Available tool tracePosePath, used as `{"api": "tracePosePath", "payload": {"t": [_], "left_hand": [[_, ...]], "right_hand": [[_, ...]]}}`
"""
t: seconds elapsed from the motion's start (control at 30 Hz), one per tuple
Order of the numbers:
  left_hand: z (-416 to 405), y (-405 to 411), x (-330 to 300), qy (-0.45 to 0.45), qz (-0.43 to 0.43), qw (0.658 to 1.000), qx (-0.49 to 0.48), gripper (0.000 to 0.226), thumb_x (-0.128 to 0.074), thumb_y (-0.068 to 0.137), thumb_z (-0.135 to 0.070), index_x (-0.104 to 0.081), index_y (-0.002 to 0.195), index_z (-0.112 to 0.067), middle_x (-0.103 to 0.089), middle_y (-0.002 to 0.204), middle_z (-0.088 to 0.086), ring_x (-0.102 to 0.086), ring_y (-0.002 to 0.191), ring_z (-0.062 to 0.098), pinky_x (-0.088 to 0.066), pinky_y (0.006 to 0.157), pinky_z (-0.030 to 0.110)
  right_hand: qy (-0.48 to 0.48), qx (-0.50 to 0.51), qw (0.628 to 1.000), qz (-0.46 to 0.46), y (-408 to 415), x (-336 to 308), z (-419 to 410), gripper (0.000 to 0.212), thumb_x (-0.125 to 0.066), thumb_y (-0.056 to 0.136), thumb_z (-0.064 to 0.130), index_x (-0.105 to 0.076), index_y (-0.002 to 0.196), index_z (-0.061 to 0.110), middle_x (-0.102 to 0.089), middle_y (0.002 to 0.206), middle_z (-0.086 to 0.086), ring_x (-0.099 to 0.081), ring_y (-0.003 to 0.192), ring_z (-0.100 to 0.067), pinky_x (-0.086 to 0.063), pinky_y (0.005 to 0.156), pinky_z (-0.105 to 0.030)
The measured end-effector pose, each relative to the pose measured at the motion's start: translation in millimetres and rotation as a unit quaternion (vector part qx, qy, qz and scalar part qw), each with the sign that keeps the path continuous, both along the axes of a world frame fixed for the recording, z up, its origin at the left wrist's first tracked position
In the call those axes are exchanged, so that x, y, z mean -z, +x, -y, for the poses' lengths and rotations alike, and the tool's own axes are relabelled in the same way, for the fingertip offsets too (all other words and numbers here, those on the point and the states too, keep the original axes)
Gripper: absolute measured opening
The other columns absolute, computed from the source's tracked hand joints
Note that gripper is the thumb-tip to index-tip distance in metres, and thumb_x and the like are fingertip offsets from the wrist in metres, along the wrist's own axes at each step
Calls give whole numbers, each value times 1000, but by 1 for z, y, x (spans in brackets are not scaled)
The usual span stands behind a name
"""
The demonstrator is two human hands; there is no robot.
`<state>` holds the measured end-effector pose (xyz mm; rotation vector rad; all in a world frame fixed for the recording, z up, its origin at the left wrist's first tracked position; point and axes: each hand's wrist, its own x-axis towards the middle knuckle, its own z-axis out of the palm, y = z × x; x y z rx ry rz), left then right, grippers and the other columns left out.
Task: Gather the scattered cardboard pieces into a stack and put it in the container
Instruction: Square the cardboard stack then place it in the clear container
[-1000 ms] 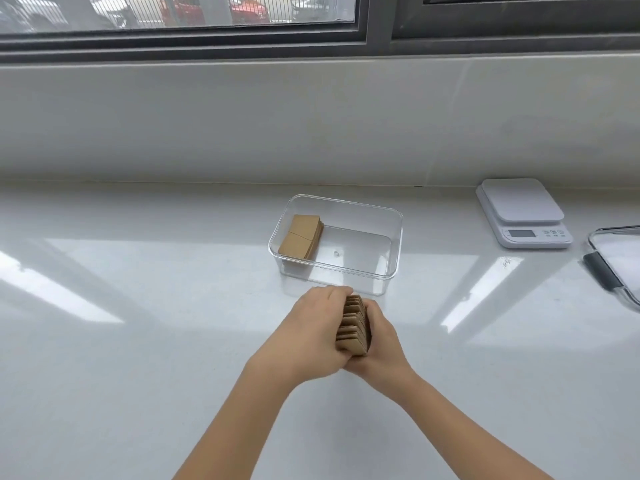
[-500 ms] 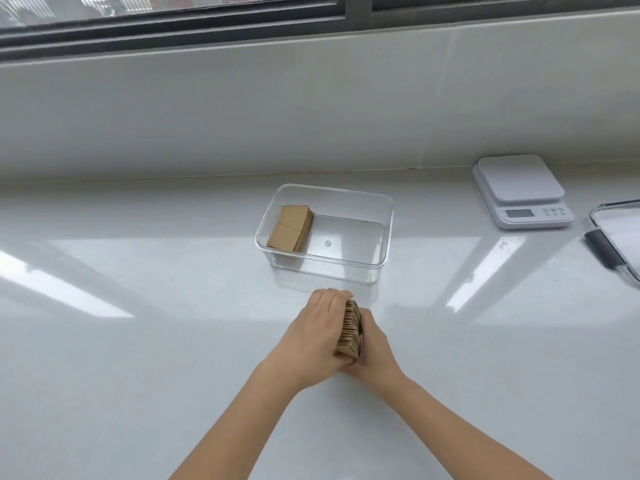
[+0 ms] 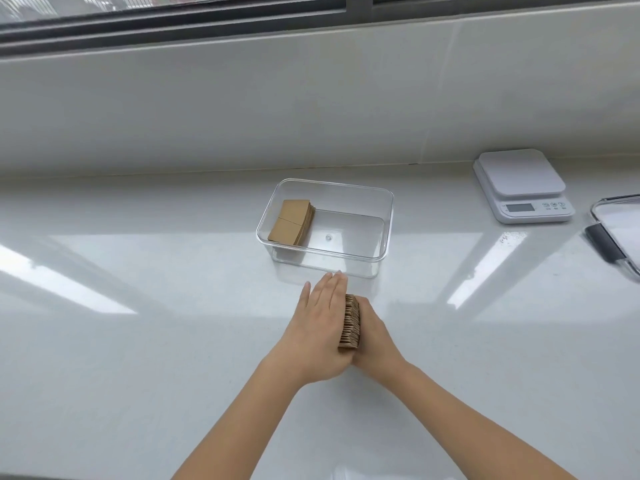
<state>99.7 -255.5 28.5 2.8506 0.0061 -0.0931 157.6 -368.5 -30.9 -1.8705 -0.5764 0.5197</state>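
Observation:
A stack of brown cardboard pieces (image 3: pixel 350 322) stands on edge on the white counter, pressed between my two palms. My left hand (image 3: pixel 318 323) lies flat against its left face with the fingers stretched straight forward. My right hand (image 3: pixel 372 336) presses on its right face, partly hidden behind the stack. Just beyond my fingertips stands the clear plastic container (image 3: pixel 388 223). Inside it, at the left end, two stacks of cardboard pieces (image 3: pixel 291 221) lean against the wall.
A white kitchen scale (image 3: pixel 523 185) sits at the back right. A clear lid with a dark clip (image 3: pixel 609 237) lies at the right edge. A tiled wall and window sill rise behind the counter.
My left hand's fingers have uncurled from over the stack and now lie straight and flat against it. The stack stays squeezed between both hands, in front of the container.

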Motion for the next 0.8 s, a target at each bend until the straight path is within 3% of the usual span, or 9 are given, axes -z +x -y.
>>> {"api": "tracePosePath", "payload": {"t": [0.1,0.37,0.5,0.57,0.63,0.7,0.8], "left_hand": [[7,5,-4,20,8,1000,4,101,-53,76,-41,10,147,-9,11,158,0,16,143,16,8,116,45],[8,5,6,-3,13,1000,3,103,-58,73,-44,5,148,-13,12,158,-2,22,141,11,7,117,41],[10,4,5,14,1,1000,2,104,-58,75,-40,9,147,-9,13,158,3,22,142,16,7,117,40],[11,7,5,37,-10,999,0,103,-57,76,-33,12,146,-5,14,157,9,23,142,21,9,117,39],[11,8,4,39,-15,999,3,99,-55,75,-22,12,145,-1,13,157,14,22,142,24,10,116,36],[4,7,6,-35,-3,999,4,94,-55,73,-11,3,146,0,0,157,13,14,144,24,9,116,32],[-16,-2,11,-243,23,968,-55,86,-67,75,-14,-15,143,-13,-22,144,-5,-11,141,13,-7,115,25]], "right_hand": [[0,14,1000,-6,-1,5,7,50,-72,70,19,-40,106,35,-54,101,18,-53,91,15,-41,74,-3],[-35,-10,999,0,-1,14,16,63,-77,67,19,-34,107,43,-52,108,17,-53,97,10,-41,76,-4],[17,-4,1000,14,-6,9,11,79,-76,68,19,-29,129,34,-43,127,17,-47,114,8,-38,93,-8],[27,-9,1000,10,-6,4,6,73,-70,71,14,-29,126,37,-42,125,21,-46,112,11,-39,93,-12],[17,-9,1000,18,-5,-3,4,59,-65,68,22,-33,113,42,-49,114,13,-51,105,2,-43,86,-18],[-19,-26,999,42,0,-9,4,56,-65,64,26,-37,112,33,-49,111,2,-51,102,-14,-46,85,-31],[-168,-94,962,192,12,-28,-2,60,-63,69,28,-33,121,20,-46,112,-5,-43,100,-23,-39,88,-37]]}}
